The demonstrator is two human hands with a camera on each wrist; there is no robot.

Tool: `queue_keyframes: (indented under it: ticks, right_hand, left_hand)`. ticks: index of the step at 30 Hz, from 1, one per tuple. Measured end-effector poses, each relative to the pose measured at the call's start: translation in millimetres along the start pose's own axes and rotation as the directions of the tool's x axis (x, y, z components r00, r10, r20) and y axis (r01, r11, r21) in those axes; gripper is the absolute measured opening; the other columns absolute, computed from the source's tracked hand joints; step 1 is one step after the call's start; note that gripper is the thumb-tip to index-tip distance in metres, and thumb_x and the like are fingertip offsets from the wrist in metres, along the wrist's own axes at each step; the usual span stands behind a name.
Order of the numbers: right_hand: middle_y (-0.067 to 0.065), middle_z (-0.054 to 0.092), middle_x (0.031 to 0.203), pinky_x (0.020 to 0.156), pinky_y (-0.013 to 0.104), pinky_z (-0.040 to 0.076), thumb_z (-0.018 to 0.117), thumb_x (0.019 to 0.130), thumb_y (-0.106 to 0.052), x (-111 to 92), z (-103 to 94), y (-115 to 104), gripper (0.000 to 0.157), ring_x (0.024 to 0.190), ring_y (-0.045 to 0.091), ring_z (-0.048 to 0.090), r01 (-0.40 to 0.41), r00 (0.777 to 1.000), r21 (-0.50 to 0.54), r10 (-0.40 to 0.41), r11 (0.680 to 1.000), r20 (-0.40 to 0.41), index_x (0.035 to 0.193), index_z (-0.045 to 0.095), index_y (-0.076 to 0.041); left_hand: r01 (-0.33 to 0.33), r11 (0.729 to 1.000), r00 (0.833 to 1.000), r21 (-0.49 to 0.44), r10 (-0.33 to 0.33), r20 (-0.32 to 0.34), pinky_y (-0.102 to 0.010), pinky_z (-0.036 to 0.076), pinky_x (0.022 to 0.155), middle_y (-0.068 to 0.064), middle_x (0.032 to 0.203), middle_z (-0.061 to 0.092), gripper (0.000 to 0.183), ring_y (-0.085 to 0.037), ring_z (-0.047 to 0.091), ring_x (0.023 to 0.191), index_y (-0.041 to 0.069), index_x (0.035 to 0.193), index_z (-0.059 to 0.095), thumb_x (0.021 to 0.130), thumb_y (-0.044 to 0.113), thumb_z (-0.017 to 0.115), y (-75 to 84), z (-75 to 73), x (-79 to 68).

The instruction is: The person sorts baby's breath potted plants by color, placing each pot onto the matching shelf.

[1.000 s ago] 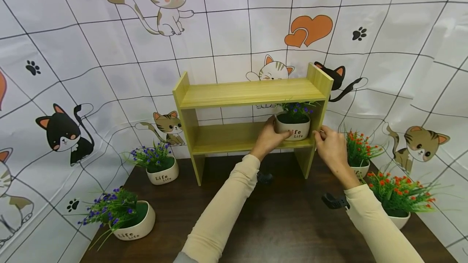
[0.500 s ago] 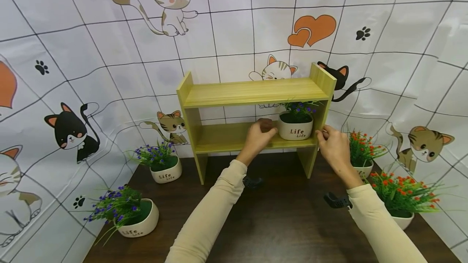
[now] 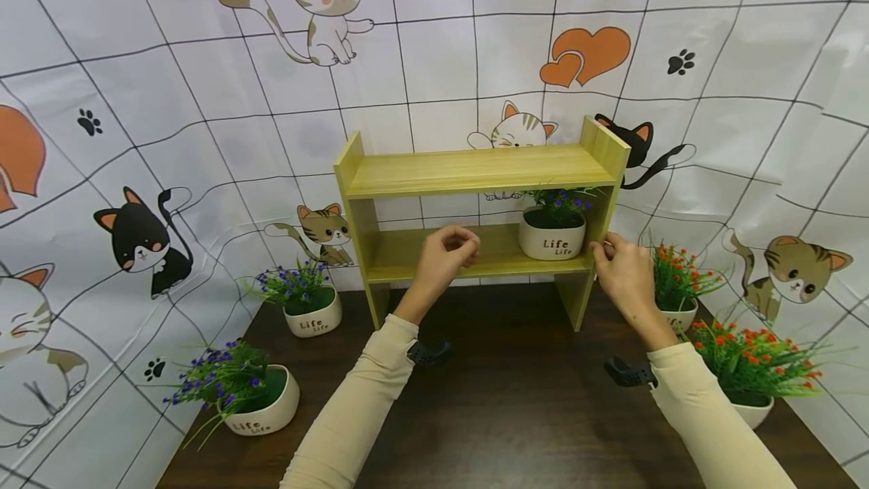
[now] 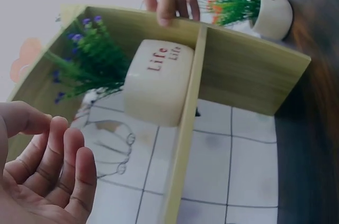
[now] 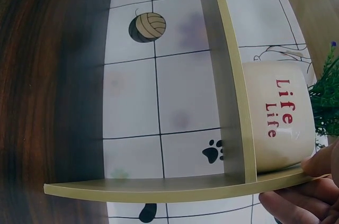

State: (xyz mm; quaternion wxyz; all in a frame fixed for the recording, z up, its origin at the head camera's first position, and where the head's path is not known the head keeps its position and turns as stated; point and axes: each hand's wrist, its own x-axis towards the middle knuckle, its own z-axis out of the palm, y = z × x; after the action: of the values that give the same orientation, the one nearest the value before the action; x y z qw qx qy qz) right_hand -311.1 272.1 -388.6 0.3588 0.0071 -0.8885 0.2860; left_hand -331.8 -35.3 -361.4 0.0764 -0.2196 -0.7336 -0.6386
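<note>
A white pot with purple flowers [image 3: 553, 242], lettered "Life", stands at the right end of the lower board of a light wooden shelf [image 3: 475, 170]. My right hand [image 3: 626, 274] grips the shelf's right side panel, thumb on the inner side and fingers outside it, as the right wrist view shows. My left hand [image 3: 440, 264] is in front of the lower board, left of the pot and apart from it. Its fingers are loosely bent and hold nothing. In the head view the upper board hides part of the flowers.
Two more pots with purple flowers, one near the shelf [image 3: 314, 314] and one nearer me [image 3: 268, 413], stand on the left of the dark table [image 3: 502, 413]. Two pots with orange flowers [image 3: 679, 319] stand on the right. A cat-patterned wall [image 3: 434, 59] rises behind the shelf.
My left hand has let go of the pot and moved left and towards me. The pot stays on the lower board. My right hand keeps its place at the side panel.
</note>
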Motion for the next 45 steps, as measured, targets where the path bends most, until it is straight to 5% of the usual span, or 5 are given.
queue_keyframes:
  ticks: [11, 16, 24, 31, 45]
  right_hand:
    - [0.028, 0.078, 0.091, 0.084, 0.071, 0.053, 0.068, 0.102, -0.010, 0, 0.7, 2, 0.021, 0.086, 0.057, 0.072, 0.002, 1.000, 0.001, -0.002, 1.000, -0.014, 0.108, 0.075, 0.010]
    - [0.028, 0.078, 0.091, 0.083, 0.071, 0.053, 0.068, 0.101, -0.009, -1, 0.2, 2, 0.021, 0.086, 0.058, 0.072, 0.001, 1.000, 0.002, -0.001, 1.000, -0.020, 0.106, 0.075, 0.009]
    - [0.029, 0.077, 0.085, 0.080, 0.072, 0.053, 0.069, 0.101, -0.009, -1, 1.7, 2, 0.019, 0.083, 0.060, 0.071, 0.016, 0.999, 0.002, -0.016, 1.000, -0.034, 0.101, 0.075, 0.009]
    - [0.027, 0.076, 0.079, 0.078, 0.071, 0.052, 0.069, 0.100, -0.008, -2, 4.1, 3, 0.017, 0.079, 0.060, 0.070, 0.034, 0.998, -0.005, -0.034, 0.999, -0.048, 0.097, 0.074, 0.008]
    - [0.029, 0.076, 0.081, 0.077, 0.072, 0.052, 0.070, 0.100, -0.008, -2, 2.5, 2, 0.018, 0.078, 0.059, 0.070, 0.046, 0.998, 0.002, -0.046, 0.999, -0.051, 0.099, 0.074, 0.010]
  left_hand:
    - [0.000, 1.000, 0.999, -0.031, -0.002, -0.050, -0.033, 0.062, 0.077, -0.017, 0.092, 0.073, 0.015, -0.027, 0.071, 0.082, -0.005, 0.108, 0.072, 0.104, 0.009, 0.069, 6.3, -39.7, -30.7]
    - [0.018, 1.000, 0.996, -0.019, -0.020, -0.084, -0.025, 0.060, 0.075, -0.004, 0.087, 0.071, 0.015, -0.011, 0.068, 0.077, -0.006, 0.109, 0.071, 0.104, 0.009, 0.069, 8.2, -57.2, -47.1]
    - [0.072, 0.997, 0.989, -0.039, -0.077, -0.128, -0.027, 0.059, 0.077, 0.000, 0.086, 0.071, 0.022, -0.012, 0.069, 0.078, -0.009, 0.115, 0.067, 0.105, 0.010, 0.067, 12.3, -92.9, -74.9]
    - [0.072, 0.997, 0.970, 0.003, -0.069, -0.233, -0.025, 0.060, 0.077, 0.008, 0.081, 0.072, 0.023, -0.010, 0.069, 0.075, -0.012, 0.115, 0.067, 0.105, 0.010, 0.068, 15.4, -128.3, -99.1]
    - [0.095, 0.996, 0.926, 0.000, -0.088, -0.368, -0.024, 0.059, 0.075, 0.005, 0.081, 0.075, 0.014, -0.011, 0.070, 0.073, 0.004, 0.106, 0.072, 0.106, 0.017, 0.068, 27.5, -186.7, -143.5]
